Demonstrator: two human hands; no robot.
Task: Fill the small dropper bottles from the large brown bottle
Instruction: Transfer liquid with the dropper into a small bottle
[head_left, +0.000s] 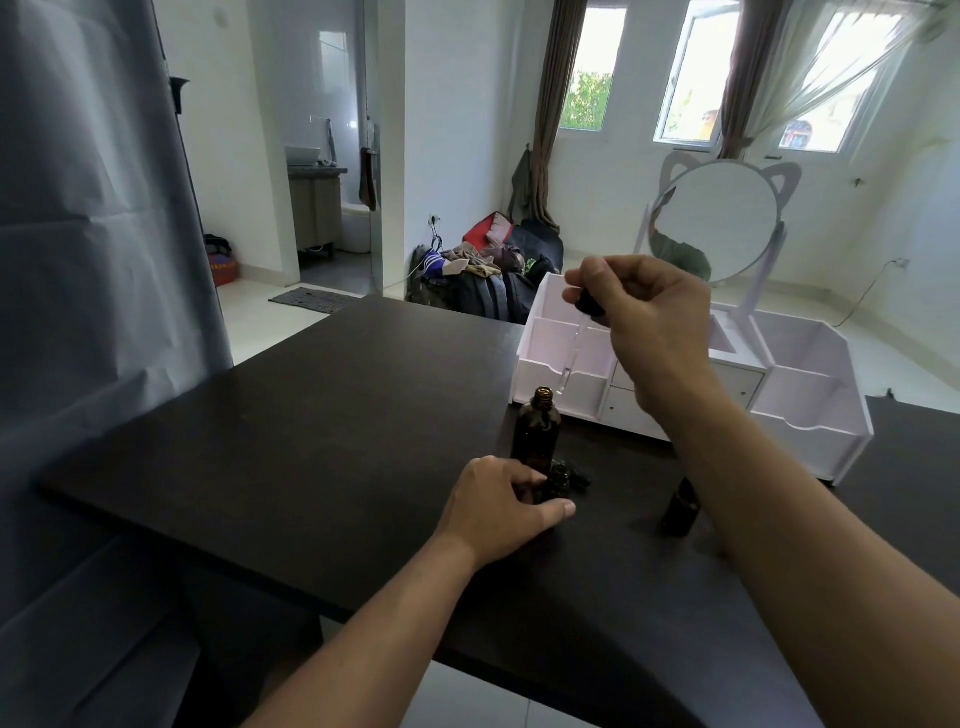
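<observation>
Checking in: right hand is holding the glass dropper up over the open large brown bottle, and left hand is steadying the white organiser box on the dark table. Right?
Not quite. The head view shows the left hand gripping a small dark dropper bottle, not the white organiser box. The rest holds: the right hand pinches the glass dropper above the open large brown bottle on the dark table.

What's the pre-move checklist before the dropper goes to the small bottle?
1. Right hand pinches dropper by its black bulb: ok.
2. Glass tip clear of the large brown bottle, above its open mouth: ok.
3. Liquid in the pipette: cannot tell.
4. Left hand grips the small dropper bottle on the black table: ok.
5. Small bottle's mouth uncapped: cannot tell.
6. Second small bottle, partly behind right forearm, upright: cannot tell.
</observation>
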